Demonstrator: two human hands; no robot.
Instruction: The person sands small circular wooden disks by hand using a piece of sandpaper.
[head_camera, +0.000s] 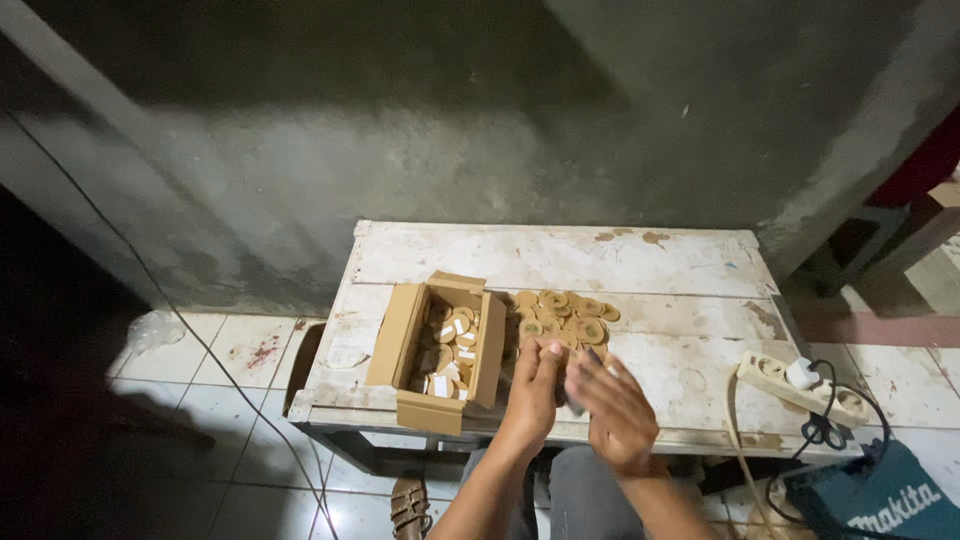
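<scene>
My left hand (533, 387) and my right hand (612, 405) are close together over the front of a worn white wooden table (560, 255). My left hand's fingers pinch a small tan round piece at the near edge of a pile of tan wooden discs (565, 315). My right hand is blurred beside it, and a small dark thing shows between the two hands; whether it grips anything is unclear. An open cardboard box (405, 340) holding several tan and white small pieces stands just left of my left hand.
A white power strip (775, 375) with a plug and cable lies on the table's right end. A teal tool case (880, 500) sits on the tiled floor at lower right. A sandal (408, 505) lies under the table. A grey wall rises behind.
</scene>
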